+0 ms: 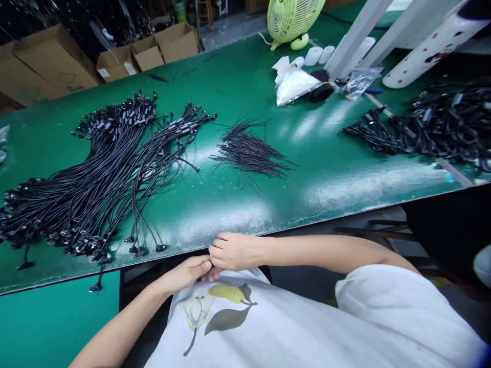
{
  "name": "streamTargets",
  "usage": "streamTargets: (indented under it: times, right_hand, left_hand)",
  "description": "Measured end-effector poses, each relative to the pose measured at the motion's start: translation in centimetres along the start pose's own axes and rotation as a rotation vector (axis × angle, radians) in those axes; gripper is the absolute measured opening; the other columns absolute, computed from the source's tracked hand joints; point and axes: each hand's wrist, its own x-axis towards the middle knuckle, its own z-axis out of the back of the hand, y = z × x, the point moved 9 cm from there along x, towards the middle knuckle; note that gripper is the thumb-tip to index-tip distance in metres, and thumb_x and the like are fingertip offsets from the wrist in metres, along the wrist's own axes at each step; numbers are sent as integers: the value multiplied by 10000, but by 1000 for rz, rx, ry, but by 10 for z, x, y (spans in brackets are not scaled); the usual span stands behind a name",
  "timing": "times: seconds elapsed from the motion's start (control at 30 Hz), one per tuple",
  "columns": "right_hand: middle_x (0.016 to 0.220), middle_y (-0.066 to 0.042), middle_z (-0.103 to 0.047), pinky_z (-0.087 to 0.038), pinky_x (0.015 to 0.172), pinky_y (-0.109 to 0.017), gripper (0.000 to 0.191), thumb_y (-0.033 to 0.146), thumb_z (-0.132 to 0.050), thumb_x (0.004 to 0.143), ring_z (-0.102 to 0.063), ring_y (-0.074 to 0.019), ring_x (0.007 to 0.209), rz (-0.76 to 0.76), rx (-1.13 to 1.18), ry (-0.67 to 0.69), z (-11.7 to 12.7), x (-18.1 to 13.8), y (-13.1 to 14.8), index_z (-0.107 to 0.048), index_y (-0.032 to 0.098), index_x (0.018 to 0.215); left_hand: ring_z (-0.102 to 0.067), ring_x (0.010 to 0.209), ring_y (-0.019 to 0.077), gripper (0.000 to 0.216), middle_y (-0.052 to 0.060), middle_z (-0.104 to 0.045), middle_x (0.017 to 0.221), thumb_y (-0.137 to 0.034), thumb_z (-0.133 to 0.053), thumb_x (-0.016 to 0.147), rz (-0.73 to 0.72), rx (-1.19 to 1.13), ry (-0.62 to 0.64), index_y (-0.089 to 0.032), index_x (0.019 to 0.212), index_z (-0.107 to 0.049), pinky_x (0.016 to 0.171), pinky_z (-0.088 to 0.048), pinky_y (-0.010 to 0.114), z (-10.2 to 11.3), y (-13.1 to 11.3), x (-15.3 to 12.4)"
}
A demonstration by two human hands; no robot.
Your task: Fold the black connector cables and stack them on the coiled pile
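My left hand (190, 272) and my right hand (233, 250) meet below the near edge of the green table (326, 168), just above my white shirt. Both hands have their fingers curled and pressed together at the fingertips; whatever they pinch is hidden. On the table, ahead and to the left, lies a big fanned heap of short black cables (103, 168) with plugs at both ends. A small pile of thin black ties (249, 151) lies straight ahead, past the hands.
A tangled heap of black cables (437, 125) lies at the right. At the back are white plastic bags (293, 82), white rolls (318, 54), a pale green fan (293, 18) and white posts (360, 36). Cardboard boxes (115, 56) stand behind the table.
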Motion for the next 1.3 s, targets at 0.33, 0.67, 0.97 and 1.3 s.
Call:
streamTargets:
  times: [0.33, 0.67, 0.97, 1.3]
  right_hand:
    - [710, -33, -520, -198, 474, -308, 233, 156, -303, 981, -468, -155, 592, -64, -12, 255, -16, 6, -6, -501, 155, 858]
    - [847, -59, -555, -242, 482, -259, 252, 259, -311, 1017, -501, -143, 706, -145, 176, 321, -12, 4, -13, -521, 146, 935]
    - [917, -34, -633, -407, 643, -247, 319, 372, -362, 1010, -550, -129, 804, -329, 290, 51, 26, -9, -88, -626, 194, 993]
    - [1000, -150, -608, -357, 735, -337, 229, 245, -459, 928, -494, -234, 868, -1204, -246, -107, 32, -164, -281, -661, 135, 918]
  left_hand:
    - [-576, 733, 169, 382, 39, -629, 801, -520, -398, 937, 11, 274, 58, -165, 1018, -518, 713, -439, 291, -7, -24, -9]
    - [-506, 630, 127, 436, -7, -519, 699, -572, -471, 885, -11, 61, -78, -145, 874, -557, 640, -427, 268, 3, -19, -12]
    - [-448, 530, 98, 421, -28, -470, 563, -530, -566, 861, -134, -218, -292, -115, 813, -621, 564, -376, 243, 30, -12, -15]
    - [-361, 477, 54, 282, -58, -386, 542, -365, -736, 762, -294, -804, -554, -111, 763, -613, 457, -314, 189, 63, -20, -21]
